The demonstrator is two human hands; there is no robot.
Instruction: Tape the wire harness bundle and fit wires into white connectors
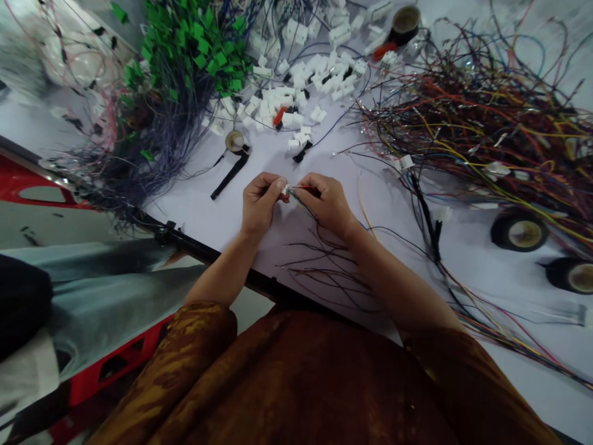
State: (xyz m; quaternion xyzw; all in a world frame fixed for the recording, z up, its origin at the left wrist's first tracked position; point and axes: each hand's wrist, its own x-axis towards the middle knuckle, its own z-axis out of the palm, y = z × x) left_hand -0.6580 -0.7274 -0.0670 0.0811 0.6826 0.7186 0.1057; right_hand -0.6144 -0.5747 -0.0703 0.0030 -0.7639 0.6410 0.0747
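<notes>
My left hand (262, 201) is closed, pinching a small white connector (288, 188) between thumb and fingers. Close against it, my right hand (327, 201) is closed on thin wires (303, 186) that meet the connector; their exact seating is too small to tell. Coloured wires trail from under the right hand toward the table's front. Below the hands lie several loose dark wires (324, 272) with bare-looking tips. Just beyond the hands sits a little group of white connector housings (301, 139) with a black piece beside it.
White housings (278, 102) lie scattered farther back. Green-tagged purple wires (199, 55) heap at left, multicoloured wires (463, 117) at right. Black tape rolls (519, 232) sit at right, a small tape roll (235, 142) at left. A seated person's leg (115, 309) is beside the table edge (199, 248).
</notes>
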